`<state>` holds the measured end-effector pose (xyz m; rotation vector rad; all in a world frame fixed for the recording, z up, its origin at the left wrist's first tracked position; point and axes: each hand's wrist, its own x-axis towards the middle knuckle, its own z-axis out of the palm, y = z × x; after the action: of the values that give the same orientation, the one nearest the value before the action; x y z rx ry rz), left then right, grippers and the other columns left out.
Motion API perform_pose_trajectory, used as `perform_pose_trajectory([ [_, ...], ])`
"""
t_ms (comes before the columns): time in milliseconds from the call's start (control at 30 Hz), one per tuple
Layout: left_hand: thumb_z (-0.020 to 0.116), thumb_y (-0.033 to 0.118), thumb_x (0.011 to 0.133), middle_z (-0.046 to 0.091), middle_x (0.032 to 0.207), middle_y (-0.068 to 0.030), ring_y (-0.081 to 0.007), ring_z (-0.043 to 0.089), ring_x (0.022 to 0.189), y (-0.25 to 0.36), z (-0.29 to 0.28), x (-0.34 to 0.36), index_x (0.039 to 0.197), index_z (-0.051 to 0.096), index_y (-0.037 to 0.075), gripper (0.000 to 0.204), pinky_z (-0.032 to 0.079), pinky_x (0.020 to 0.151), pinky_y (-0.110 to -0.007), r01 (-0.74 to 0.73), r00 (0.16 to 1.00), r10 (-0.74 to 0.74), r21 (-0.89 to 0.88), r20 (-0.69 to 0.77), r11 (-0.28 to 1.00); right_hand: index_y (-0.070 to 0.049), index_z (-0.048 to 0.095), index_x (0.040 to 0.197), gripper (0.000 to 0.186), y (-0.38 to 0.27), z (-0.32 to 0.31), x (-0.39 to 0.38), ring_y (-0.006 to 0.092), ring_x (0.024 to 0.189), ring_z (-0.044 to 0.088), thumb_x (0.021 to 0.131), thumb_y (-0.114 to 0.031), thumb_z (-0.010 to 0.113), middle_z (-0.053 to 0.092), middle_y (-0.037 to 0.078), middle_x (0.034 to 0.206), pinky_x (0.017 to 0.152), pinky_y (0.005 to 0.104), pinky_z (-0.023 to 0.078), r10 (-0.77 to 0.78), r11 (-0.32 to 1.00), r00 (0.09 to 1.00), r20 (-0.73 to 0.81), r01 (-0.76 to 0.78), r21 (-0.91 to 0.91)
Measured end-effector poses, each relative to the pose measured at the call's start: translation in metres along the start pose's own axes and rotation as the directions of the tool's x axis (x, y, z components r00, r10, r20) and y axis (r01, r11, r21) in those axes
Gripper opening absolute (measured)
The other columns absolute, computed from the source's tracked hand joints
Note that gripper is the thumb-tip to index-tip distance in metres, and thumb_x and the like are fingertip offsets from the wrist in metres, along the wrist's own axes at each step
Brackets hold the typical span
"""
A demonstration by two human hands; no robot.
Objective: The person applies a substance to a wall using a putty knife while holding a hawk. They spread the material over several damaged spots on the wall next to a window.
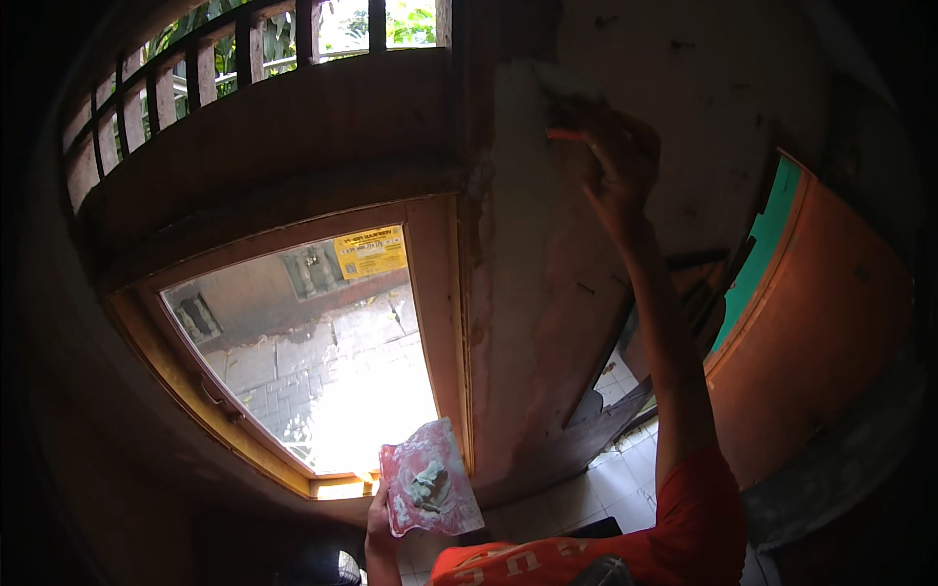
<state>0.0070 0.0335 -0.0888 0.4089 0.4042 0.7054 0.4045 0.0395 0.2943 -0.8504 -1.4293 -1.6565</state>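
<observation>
Nearest to us, our left hand point(379, 527) grips the lower edge of a red, putty-smeared board point(430, 481), a pale lump of filler point(426, 483) sitting on its middle. Our red sleeve point(699, 518) crosses the lower edge beside it. Just behind the board stands the wooden window frame point(435, 313), its glass pane point(313, 352) bright with a paved yard outside and a yellow sticker point(370, 252) near the top. Farther up, our right hand point(616, 161) is clenched on a putty knife with an orange handle point(567, 135), pressed against the pale plastered wall strip point(528, 254). The blade is blurred and largely hidden by the fingers. An orange door point(821, 322) stands to the right, dim.
</observation>
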Motion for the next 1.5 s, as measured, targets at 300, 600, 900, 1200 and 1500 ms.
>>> perform_pose_trajectory([
  [300,0.027,0.034,0.098,0.047,0.127,-0.0162,-0.0283,0.05,0.114,-0.002,-0.003,0.001,0.134,0.032,0.001,0.049,0.041,0.096,-0.042,0.03,1.0,-0.03,0.0,-0.007,1.0,-0.024,0.057,0.117,0.069,-0.014,-0.001,-0.02,0.0169,0.102,0.053,0.052,-0.004,0.069,0.055,-0.001,0.122,0.085,0.0399,0.032,0.06,0.975,0.976,0.208,-0.013,-0.22],
  [600,0.027,0.034,0.098,0.047,0.127,-0.0164,-0.0286,0.049,0.114,-0.006,-0.001,0.002,0.133,0.032,0.001,0.049,0.041,0.096,-0.042,0.055,0.998,-0.055,-0.001,-0.002,0.998,-0.025,0.053,0.124,0.073,-0.021,0.005,-0.05,0.0164,0.103,0.052,0.056,-0.007,0.07,0.053,-0.002,0.126,0.093,0.0441,0.028,0.074,0.965,0.978,0.194,-0.021,-0.261],
  [900,0.027,0.034,0.098,0.047,0.127,-0.0166,-0.029,0.049,0.115,-0.009,-0.002,0.005,0.133,0.032,0.001,0.049,0.041,0.096,-0.042,0.059,0.998,-0.059,-0.012,0.007,0.998,-0.025,0.054,0.122,0.069,-0.032,0.0,-0.067,0.0149,0.106,0.051,0.058,-0.006,0.07,0.05,-0.003,0.129,0.095,0.043,0.026,0.116,0.958,0.958,0.261,-0.039,-0.285],
  [1200,0.027,0.03,0.097,0.046,0.128,-0.0176,-0.0295,0.049,0.115,-0.009,0.021,0.002,0.133,0.032,0.0,0.047,0.041,0.096,-0.043,0.003,0.998,-0.009,0.094,0.067,0.996,-0.025,0.053,0.124,0.07,-0.042,-0.001,-0.071,0.0153,0.105,0.052,0.058,-0.007,0.07,0.051,-0.002,0.128,0.099,0.0436,0.024,0.175,0.971,0.94,0.292,-0.115,-0.211],
  [1500,0.028,0.033,0.097,0.045,0.129,-0.0173,-0.0294,0.048,0.116,-0.011,0.002,0.006,0.134,0.031,0.001,0.049,0.041,0.096,-0.043,0.08,0.997,-0.08,-0.003,-0.011,0.997,-0.022,0.052,0.124,0.068,-0.054,-0.009,-0.097,0.0178,0.107,0.052,0.059,-0.01,0.07,0.051,0.001,0.127,0.094,0.0485,0.025,0.167,0.975,0.924,0.344,-0.104,-0.195],
])
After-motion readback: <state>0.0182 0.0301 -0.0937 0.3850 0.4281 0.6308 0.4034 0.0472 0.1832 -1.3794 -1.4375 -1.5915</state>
